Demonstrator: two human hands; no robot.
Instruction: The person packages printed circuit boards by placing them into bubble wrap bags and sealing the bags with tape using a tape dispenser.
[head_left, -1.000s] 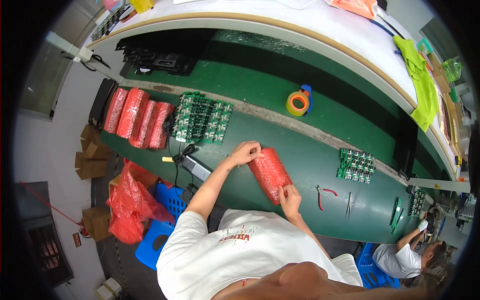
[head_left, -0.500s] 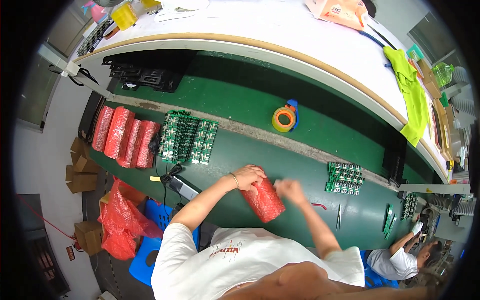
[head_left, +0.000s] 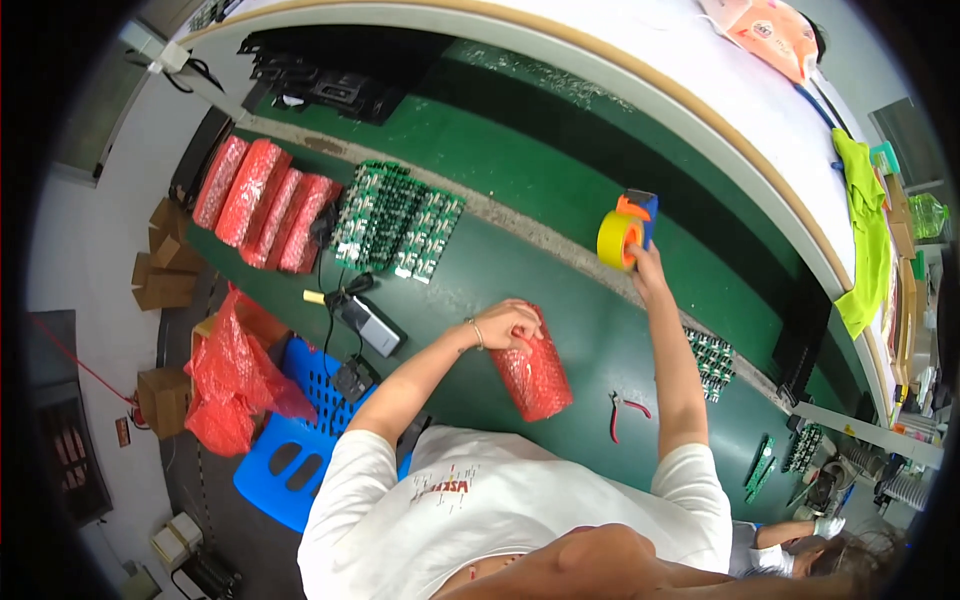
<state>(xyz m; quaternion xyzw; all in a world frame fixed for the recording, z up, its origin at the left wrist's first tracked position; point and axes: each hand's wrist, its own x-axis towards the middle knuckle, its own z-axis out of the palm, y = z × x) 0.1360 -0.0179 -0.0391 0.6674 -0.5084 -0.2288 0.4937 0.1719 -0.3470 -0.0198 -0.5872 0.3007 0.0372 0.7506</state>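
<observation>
A red bubble-wrap roll [head_left: 540, 378] lies on the green bench in front of me. My left hand [head_left: 508, 326] is closed on its far end, fingers bent over the wrap; what is inside the roll is hidden. Farther off to the right, my right hand [head_left: 645, 268] grips a tape dispenser [head_left: 640, 207], which has a blue and orange body and a wide yellow roll of tape. The fingers reach around the tape's orange core. Red-handled pliers [head_left: 614, 418] rest on the bench between the roll and my right arm.
Several red bubble-wrapped bundles [head_left: 257, 190] and rows of green circuit boards [head_left: 385, 215] sit at the left. More circuit boards [head_left: 710, 362] lie beyond my right arm. A power adapter [head_left: 370, 325] with cables is near my left forearm. A raised white shelf [head_left: 560, 60] spans the back.
My right hand has left the area beside the roll, reached forward to the right and taken hold of the tape dispenser. My left hand stays on the roll. The whole view has shifted.
</observation>
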